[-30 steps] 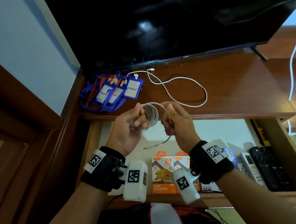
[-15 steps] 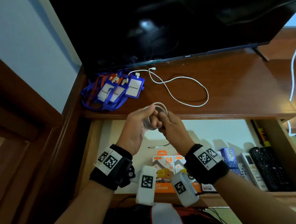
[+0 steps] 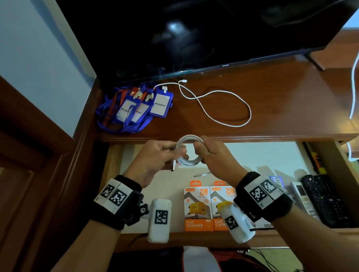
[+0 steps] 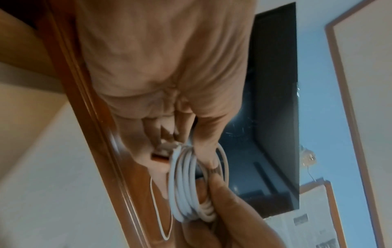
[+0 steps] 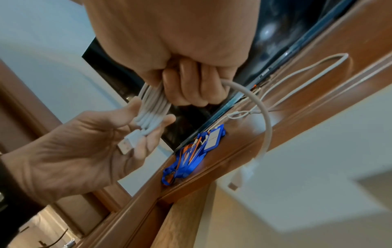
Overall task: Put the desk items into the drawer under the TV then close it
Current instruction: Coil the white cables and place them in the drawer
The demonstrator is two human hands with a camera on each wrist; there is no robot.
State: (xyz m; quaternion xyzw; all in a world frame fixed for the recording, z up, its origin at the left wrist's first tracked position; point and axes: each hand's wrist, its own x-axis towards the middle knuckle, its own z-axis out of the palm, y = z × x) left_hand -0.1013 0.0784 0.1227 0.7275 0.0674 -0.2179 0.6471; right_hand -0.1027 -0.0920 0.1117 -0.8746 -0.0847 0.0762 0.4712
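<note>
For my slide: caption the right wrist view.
Right hand grips a coiled white USB cable; left hand pinches the coil.

Dim warm light overall; soft glare is seen on the TV screen [image 3: 175, 27]. Wide-angle bending at head-view edges; wrist views are motion-blurred.

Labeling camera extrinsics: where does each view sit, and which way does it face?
Head: above, looking down at open drawer; both hands, banded wrists.
Left wrist: along left hand to coiled cable, TV behind.
Right wrist: along right hand; left palm, lanyards.
Shared: all show the coiled cable.
</note>
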